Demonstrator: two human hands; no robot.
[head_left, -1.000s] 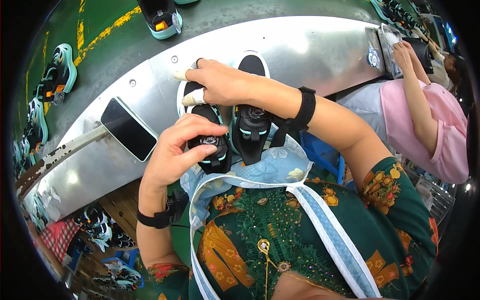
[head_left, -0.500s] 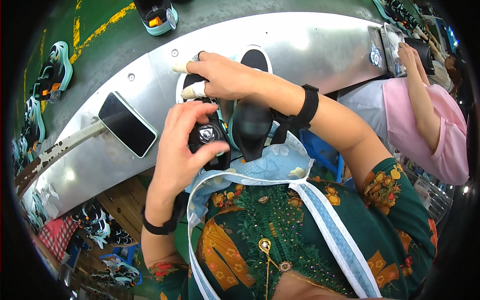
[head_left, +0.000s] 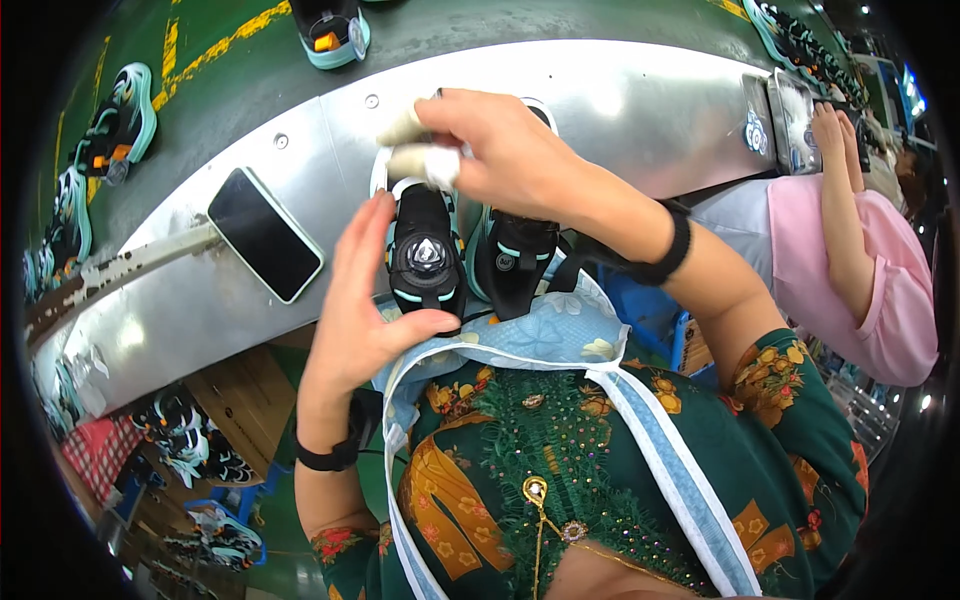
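Observation:
A pair of black and mint shoes stands on the metal table's near edge, toes pointing away. The left shoe (head_left: 415, 215) carries a round, shiny dial (head_left: 427, 255) on its tongue; the right shoe (head_left: 520, 245) is partly behind my right forearm. My left hand (head_left: 362, 290) is open alongside the left shoe, fingers stretched up its side and thumb spread near the end closest to me; contact is unclear. Above the left shoe's toe is my right hand (head_left: 490, 150), slightly blurred, with pale covers on two fingertips. Those fingers are apart, and I see nothing between them.
A phone (head_left: 265, 235) lies left on the metal table (head_left: 640, 110), by a worn metal bar (head_left: 150, 250). More shoes (head_left: 118, 125) line the green surface beyond. At right, a person in pink (head_left: 850, 265) works beside a clear tray (head_left: 795, 120). Shoes (head_left: 185, 440) sit lower left.
My left hand has drawn back from over the dial and straightened its fingers, uncovering the shoe. My right hand has shifted rightward, its covered fingertips closer together. The whole view has shifted slightly.

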